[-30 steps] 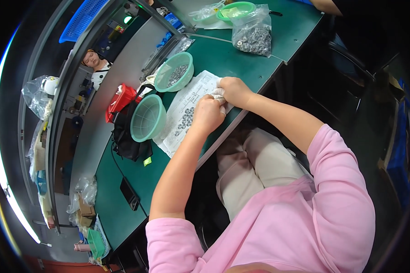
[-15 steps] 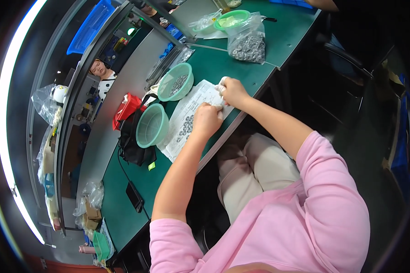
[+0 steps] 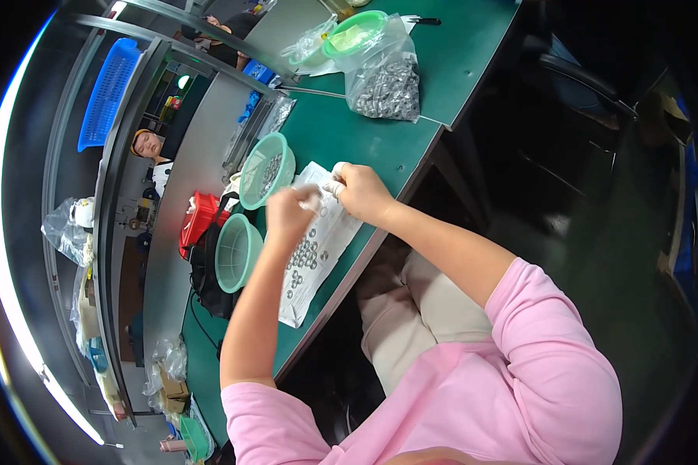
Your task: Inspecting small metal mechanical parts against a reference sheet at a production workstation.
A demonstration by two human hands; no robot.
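Note:
My left hand (image 3: 289, 214) is closed and slightly blurred, over the printed paper sheet (image 3: 295, 310) beside the far green bowl (image 3: 288, 164). White covers wrap some fingertips on both hands. My right hand (image 3: 362, 193) is closed in a pinch above the sheet's far end; what its fingers hold, if anything, is too small to make out. Many small metal rings (image 3: 302, 253) lie on the sheet below my left hand. More rings sit in the far bowl. A second green bowl (image 3: 238, 252), nearer me, shows no contents.
A clear bag of grey metal parts (image 3: 385, 91) stands farther along the green table (image 3: 380, 147), by a bright green basin (image 3: 357, 35) and a dark-handled tool (image 3: 425, 22). A red box (image 3: 200, 221) and black bag (image 3: 209, 271) flank the bowls. Another person (image 3: 149, 145) sits beyond the partition.
My left hand has moved left and away from my right hand, toward the far bowl. My right hand stays pinched over the sheet. The whole view has shifted.

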